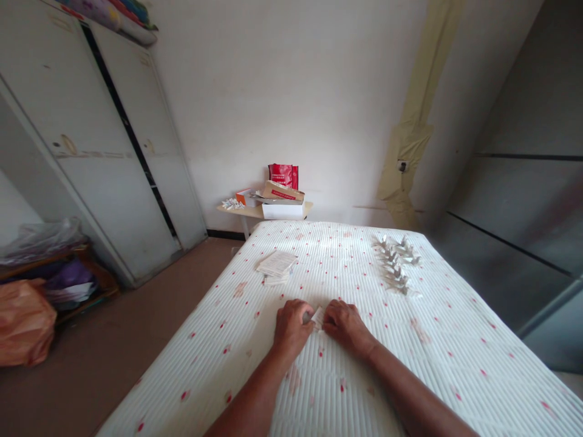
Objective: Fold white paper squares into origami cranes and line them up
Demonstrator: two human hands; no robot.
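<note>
Both hands meet over the middle of a bed, on a small folded piece of paper (pixel 317 317). My left hand (pixel 294 321) pinches its left side, fingers curled. On the other side, my right hand (pixel 344 323) has its fingers closed on the paper's right edge. Much of the paper is hidden by the fingers. Ahead and to the left lies a stack of printed paper sheets (pixel 277 265). Several folded paper figures (pixel 395 264), with pointed tips, stand grouped at the far right of the bed.
A white quilted bed cover (pixel 437 364) with red dots spreads under everything. Past its far end, a small table (pixel 248 212) bears boxes, a red bag (pixel 283 176) and more folded paper. Grey cabinets (pixel 118 139) stand left; an orange bag (pixel 25 325) sits on the floor.
</note>
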